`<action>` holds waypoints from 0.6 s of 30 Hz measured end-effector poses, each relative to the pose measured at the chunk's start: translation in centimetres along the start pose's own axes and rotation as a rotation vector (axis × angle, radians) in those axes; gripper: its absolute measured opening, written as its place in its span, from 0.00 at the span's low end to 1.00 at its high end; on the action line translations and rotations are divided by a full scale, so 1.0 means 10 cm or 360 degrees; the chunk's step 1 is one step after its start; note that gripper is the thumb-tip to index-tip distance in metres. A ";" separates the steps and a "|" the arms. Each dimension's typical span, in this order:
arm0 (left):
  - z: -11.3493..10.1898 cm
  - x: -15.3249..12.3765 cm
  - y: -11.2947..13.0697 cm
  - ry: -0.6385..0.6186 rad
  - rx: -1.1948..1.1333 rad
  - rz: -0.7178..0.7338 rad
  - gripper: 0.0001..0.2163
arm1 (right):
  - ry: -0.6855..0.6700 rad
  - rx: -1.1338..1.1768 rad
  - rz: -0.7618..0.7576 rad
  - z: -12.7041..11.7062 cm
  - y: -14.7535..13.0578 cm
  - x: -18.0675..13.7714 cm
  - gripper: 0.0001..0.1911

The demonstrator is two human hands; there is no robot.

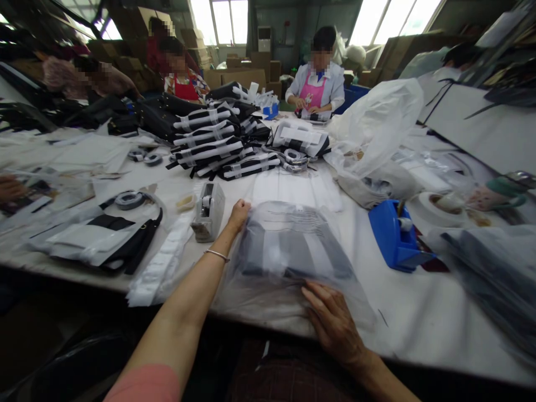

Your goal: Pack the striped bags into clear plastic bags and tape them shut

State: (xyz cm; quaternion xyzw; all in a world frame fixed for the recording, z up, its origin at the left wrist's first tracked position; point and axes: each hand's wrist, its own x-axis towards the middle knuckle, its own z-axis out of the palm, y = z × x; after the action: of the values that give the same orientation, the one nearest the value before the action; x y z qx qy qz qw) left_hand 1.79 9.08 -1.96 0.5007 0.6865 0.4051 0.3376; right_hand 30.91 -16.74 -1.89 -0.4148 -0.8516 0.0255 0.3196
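The clear bag [288,251] is held flat on the desk [419,312] between both hands; the left hand [239,215] is curled on its far left corner; the right hand [333,321] is pressed flat on its near edge.

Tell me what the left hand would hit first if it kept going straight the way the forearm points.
The left hand points up and away across the table. Straight on lies the flat white folded sheet, then probably the pile of black-and-white wrapped bags. Depth is hard to judge here.
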 end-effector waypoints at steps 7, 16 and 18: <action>0.20 0.13 -0.02 0.0094 0.0156 -0.0060 0.13 | 0.0202 0.0233 0.0010 -0.41 -0.09 0.13 0.22; 0.01 -0.30 0.43 0.0045 0.0441 0.0711 0.18 | -0.0310 -0.0175 0.0041 -0.14 -0.06 0.68 0.26; 0.00 -0.67 0.51 -0.0360 0.0651 0.1195 0.18 | -0.0372 -0.0179 0.0001 -0.06 -0.09 0.62 0.30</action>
State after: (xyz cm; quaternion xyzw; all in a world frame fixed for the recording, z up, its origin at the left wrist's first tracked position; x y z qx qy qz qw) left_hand 5.70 3.52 3.02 0.8130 0.4818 0.2981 0.1341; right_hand 27.84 -12.97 2.13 -0.4265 -0.8830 0.0260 0.1944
